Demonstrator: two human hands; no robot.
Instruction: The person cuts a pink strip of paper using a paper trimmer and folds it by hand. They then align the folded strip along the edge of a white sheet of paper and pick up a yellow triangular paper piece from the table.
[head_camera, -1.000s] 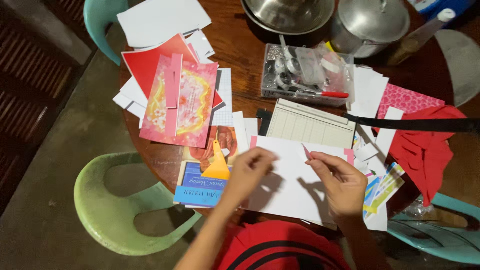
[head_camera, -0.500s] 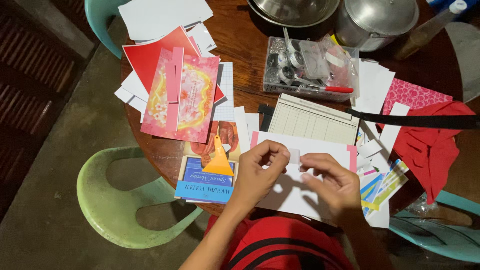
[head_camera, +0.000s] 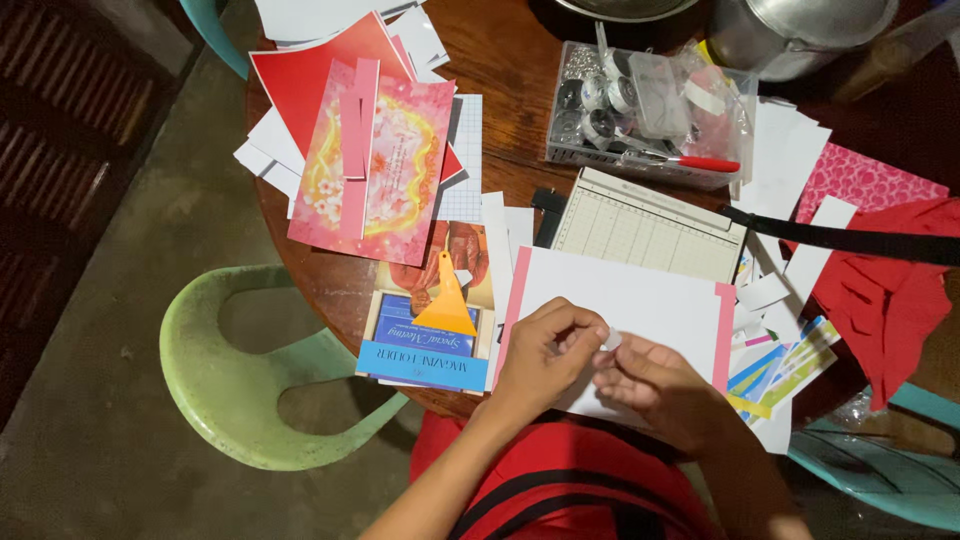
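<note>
Now I pinch a small pale scrap (head_camera: 611, 340) between the fingertips of both hands, my left hand (head_camera: 545, 360) curled over it from one side and my right hand (head_camera: 668, 392) meeting it from the other, right above the white sheet with pink edges (head_camera: 640, 300) that lies at the near rim of the round wooden table (head_camera: 510, 60). Half a second ago my hands were a little apart with the strip stretched between them; here they have drawn together until the fingertips touch, and they sit lower and closer to my red shirt (head_camera: 570, 480). The scrap is so small and so covered by my fingers that I cannot tell its shape or whether it is tape or paper. Just left of the sheet an orange scraper (head_camera: 447, 300) rests on a blue folder (head_camera: 425, 350). Beyond the sheet lies a ruled cutting board (head_camera: 645, 225), and farther back a clear box of small parts (head_camera: 640, 115) with a red-handled tool (head_camera: 690, 162) on it. A pink floral card (head_camera: 385, 165) lies to the left, red cloth (head_camera: 880, 300) to the right, partly cut off by the frame, as is the metal pot (head_camera: 800, 35) at the top.
</note>
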